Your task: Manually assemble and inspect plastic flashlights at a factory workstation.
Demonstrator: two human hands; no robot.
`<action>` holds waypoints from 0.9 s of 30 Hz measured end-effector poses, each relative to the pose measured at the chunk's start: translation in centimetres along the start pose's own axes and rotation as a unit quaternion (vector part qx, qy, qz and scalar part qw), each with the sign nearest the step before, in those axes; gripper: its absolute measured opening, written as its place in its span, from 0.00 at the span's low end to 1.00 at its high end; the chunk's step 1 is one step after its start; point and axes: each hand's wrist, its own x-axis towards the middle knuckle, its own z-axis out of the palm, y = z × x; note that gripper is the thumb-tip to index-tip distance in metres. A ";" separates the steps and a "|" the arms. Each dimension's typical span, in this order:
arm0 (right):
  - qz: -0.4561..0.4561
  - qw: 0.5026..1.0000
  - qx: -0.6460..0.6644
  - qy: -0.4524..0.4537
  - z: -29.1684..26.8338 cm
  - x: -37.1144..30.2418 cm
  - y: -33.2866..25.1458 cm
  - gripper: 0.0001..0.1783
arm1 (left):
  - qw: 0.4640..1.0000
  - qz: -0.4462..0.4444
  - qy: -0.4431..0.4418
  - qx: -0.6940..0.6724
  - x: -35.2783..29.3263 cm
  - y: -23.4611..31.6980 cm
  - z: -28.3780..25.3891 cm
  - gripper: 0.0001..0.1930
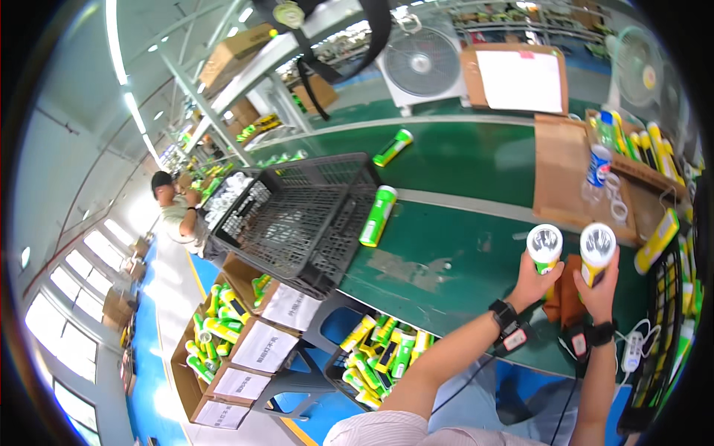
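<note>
My left hand [529, 282] is wrapped round a green-and-white flashlight [545, 242], its round reflector end up. Beside it, my right hand [599, 294] grips a yellow-and-white flashlight [597, 245], also lens end up. The two heads are level and slightly apart, above the right part of the green table [468, 245]. Between and below my hands lies a brown cloth-like piece [571, 286], partly hidden. Both wrists wear black bands with small devices. Two more green flashlights, one near [378, 216] and one farther back [393, 148], lie on the table.
A black plastic crate [297, 215] stands at the table's left. Below it are a basket of flashlights [387, 357] and cardboard boxes [230, 349] of them. At right are bottles [597, 167], cardboard [554, 175] and a black rack [658, 334]. A fan [420, 63] stands behind; another person [178, 215] works far left.
</note>
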 end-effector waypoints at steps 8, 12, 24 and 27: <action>0.017 0.994 -0.032 -0.103 0.6 -0.4 0.1 0.38 | 0.997 0.056 0.025 0.036 -0.5 0.8 -0.4 0.17; 0.094 0.988 0.063 -0.102 -1.1 -0.7 2.1 0.33 | 0.993 0.041 -0.073 0.081 0.7 1.1 1.1 0.18; 0.116 0.960 0.237 -0.089 1.7 -0.8 0.2 0.27 | 0.988 -0.049 -0.129 0.066 0.1 1.4 0.8 0.10; 0.161 0.953 0.230 -0.113 2.4 -0.9 1.2 0.26 | 0.990 -0.076 -0.119 0.003 0.1 0.2 0.3 0.13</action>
